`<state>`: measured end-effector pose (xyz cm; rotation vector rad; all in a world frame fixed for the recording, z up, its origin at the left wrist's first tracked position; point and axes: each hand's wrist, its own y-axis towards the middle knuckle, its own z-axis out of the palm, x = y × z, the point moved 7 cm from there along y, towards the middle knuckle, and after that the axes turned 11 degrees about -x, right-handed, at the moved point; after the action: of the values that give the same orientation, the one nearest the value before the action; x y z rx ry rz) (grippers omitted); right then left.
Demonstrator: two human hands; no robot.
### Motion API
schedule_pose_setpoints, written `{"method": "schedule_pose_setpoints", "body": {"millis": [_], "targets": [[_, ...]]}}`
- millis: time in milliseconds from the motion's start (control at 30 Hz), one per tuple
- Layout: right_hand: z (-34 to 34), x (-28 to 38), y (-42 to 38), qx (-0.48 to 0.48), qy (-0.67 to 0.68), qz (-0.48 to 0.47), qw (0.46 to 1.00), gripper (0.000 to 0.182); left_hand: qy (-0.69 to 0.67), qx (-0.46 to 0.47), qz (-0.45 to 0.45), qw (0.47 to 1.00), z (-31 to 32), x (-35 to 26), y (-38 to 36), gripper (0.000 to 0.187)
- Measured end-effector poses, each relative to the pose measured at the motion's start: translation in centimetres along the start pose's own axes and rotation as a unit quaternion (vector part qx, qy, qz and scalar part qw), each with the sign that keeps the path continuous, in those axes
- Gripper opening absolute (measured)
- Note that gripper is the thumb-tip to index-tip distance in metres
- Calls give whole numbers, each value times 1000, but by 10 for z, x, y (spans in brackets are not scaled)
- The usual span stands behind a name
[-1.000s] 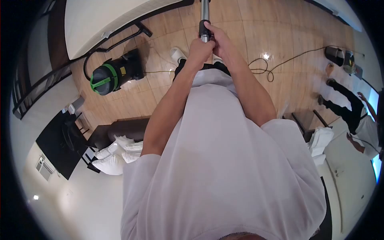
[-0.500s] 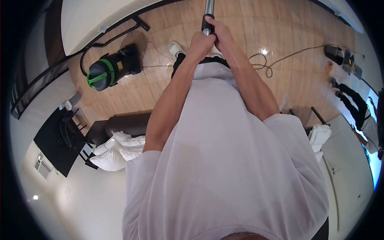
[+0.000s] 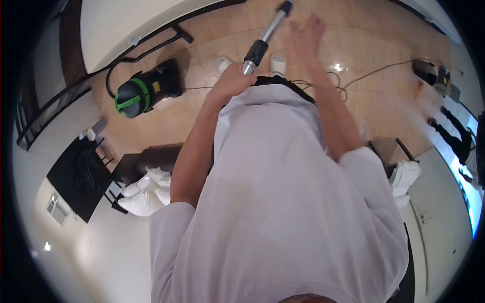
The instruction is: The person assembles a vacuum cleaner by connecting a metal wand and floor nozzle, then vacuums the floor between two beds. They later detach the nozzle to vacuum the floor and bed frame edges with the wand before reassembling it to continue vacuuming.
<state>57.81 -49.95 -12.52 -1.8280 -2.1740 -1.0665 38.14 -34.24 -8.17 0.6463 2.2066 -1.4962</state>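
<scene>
My left hand is wrapped round the lower end of a metal vacuum tube with a black collar and a black tip. The tube slants up and to the right, away from my body. My right hand is off the tube, a short way to its right. Its fingers are apart and somewhat blurred, with nothing in them. White slippers are on my feet, below the tube.
A black and green vacuum cleaner stands at left, its hose ending in a bent tube. A cord crosses the wooden floor. White pillows lie behind left. Another person stands at far right.
My right hand has let go of the tube and moved right, opening. The tube, still in my left hand, has tilted, and its black tip has come into view.
</scene>
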Motion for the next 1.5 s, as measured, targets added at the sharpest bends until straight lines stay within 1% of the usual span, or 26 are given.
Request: {"method": "schedule_pose_setpoints", "body": {"millis": [33,67,100,133,200,233,300,333,367,400,433,467,500,567,600,633,700,767,900,967,1067,1200,1267,1300,1367,1500], "targets": [[-13,11,19,80,32,-117,989,55,5,-9,-9,1000,-21,10,-7,18],[-32,18,36,156,64,-236,957,64,76,4,67,995,-37,7,-15,19],[-32,8,31,230,45,-314,920,63,145,19,143,979,-49,0,-24,21],[-32,-1,24,297,22,-392,870,63,143,11,140,980,-65,-2,-29,21],[-25,-28,10,477,-89,-403,776,48,158,102,142,972,-82,-15,-42,29],[-28,-42,4,496,-72,-378,778,45,158,97,140,973,-94,-27,-45,29],[-32,-55,-11,521,-25,-284,804,39,174,93,7,980,-118,-26,-48,36],[-40,-56,-15,525,5,-214,824,37,143,103,7,984,-129,-10,-36,46],[-46,-48,-19,526,11,-224,821,37,138,93,4,986,-131,3,-27,46],[-54,-39,-20,504,17,-211,837,38,-52,-17,26,998,-143,4,-18,47],[-63,-31,-23,484,24,-193,853,38,-236,-125,49,962,-156,14,-10,49],[-70,-19,-30,486,30,-197,851,38,-342,-179,78,919,-159,28,5,58],[-77,-8,-34,474,29,-180,861,38,-342,-184,78,918,-154,34,13,58],[-90,11,-37,459,28,-170,871,38,-565,-263,123,772,-158,37,23,66],[-94,14,-41,482,12,-141,865,38,-638,-303,81,703,-153,32,19,65],[-98,18,-46,506,-5,-112,855,39,-642,-310,82,697,-151,42,31,65],[-109,43,-50,511,-26,-100,853,39,-714,-131,102,680,-130,50,66,58],[-111,61,-54,511,-51,-86,854,40,-640,-230,35,733,-108,46,79,55],[-114,94,-53,543,55,-32,837,39,-682,-237,27,692,-106,53,104,55],[-114,91,-68,664,82,88,738,39,-701,-215,18,680,-112,65,117,58],[-121,91,-81,691,101,125,705,41,-727,-197,-5,658,-111,85,134,58],[-125,108,-88,695,50,137,703,44,-724,-200,-33,660,-80,99,153,51],[-120,109,-89,695,14,122,708,46,-697,-219,-122,672,-58,107,156,52],[-116,110,-91,694,7,122,710,46,-701,-214,-124,669,-55,105,161,52],[-113,115,-96,667,14,65,742,47,-689,-212,-135,680,-48,108,163,51],[-106,116,-100,683,12,132,718,49,-690,-212,-148,676,-51,117,182,48]]}}
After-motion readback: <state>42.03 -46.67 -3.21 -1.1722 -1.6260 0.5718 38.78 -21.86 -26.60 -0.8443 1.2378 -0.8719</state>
